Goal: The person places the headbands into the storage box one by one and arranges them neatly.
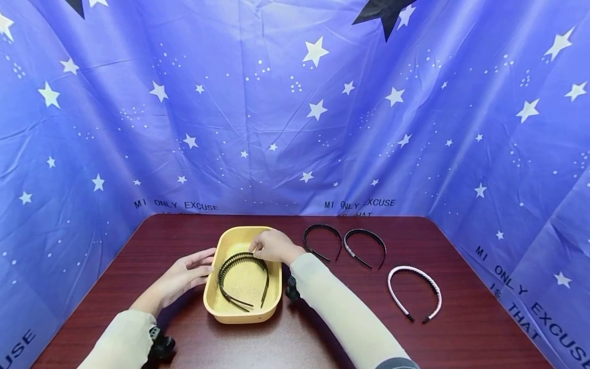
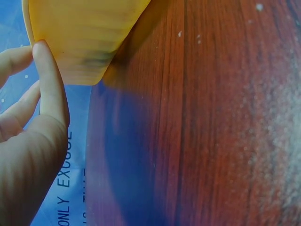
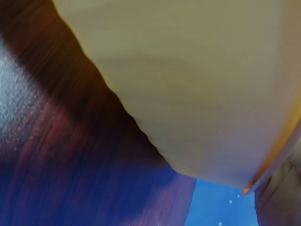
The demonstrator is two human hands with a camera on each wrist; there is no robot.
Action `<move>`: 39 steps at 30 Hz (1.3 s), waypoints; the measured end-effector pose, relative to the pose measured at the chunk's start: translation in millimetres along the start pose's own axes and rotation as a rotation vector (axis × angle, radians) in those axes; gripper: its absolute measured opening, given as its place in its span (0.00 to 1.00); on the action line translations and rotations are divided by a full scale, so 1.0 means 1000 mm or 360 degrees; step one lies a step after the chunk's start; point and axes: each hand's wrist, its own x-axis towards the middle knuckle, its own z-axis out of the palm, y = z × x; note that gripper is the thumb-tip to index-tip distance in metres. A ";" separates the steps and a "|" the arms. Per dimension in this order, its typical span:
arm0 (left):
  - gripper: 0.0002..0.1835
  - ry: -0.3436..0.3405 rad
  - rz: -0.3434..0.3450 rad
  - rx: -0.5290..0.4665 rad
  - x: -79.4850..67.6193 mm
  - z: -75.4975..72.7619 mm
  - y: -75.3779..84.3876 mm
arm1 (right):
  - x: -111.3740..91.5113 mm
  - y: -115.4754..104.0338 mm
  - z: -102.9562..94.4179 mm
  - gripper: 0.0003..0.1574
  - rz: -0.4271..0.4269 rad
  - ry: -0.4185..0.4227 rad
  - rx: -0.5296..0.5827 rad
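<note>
A yellow plastic basin [image 1: 243, 318] sits on the table, with black toothed headbands [image 1: 227, 271] lying overlapped in it; how many is hard to tell. My right hand [image 1: 275, 246] reaches over the basin's right rim and pinches the top of a black headband, its fingertips partly hidden. At the basin's left side my left hand [image 1: 182, 277] touches the rim with extended fingers. Up close, the left wrist view has the left thumb [image 2: 51, 80] against the basin's outer wall [image 2: 84, 37]. The right wrist view is mostly filled by the basin's wall [image 3: 188, 84].
Right of the basin lie a black headband [image 1: 306, 237], another dark headband with a silvery patterned side [image 1: 349, 246], and a pink-white headband [image 1: 426, 277] with black tips. The dark red wooden table [image 1: 359, 307] is enclosed by a blue star-printed cloth [image 1: 258, 128].
</note>
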 end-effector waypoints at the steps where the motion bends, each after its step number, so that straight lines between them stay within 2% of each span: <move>1: 0.37 -0.0003 0.0001 0.0001 0.000 0.000 0.000 | 0.000 0.000 0.000 0.07 0.0005 0.0003 0.0010; 27: 0.37 0.0005 -0.0007 -0.0002 0.000 0.001 0.000 | 0.000 0.002 0.001 0.06 0.0028 0.0033 0.0047; 31: 0.37 0.0007 -0.0011 -0.0005 0.000 0.001 0.000 | -0.001 0.002 0.000 0.06 -0.0002 0.0058 0.0103; 39: 0.37 0.0013 -0.0017 -0.0014 0.000 0.000 -0.001 | -0.002 0.005 0.002 0.08 0.0000 0.0089 0.0341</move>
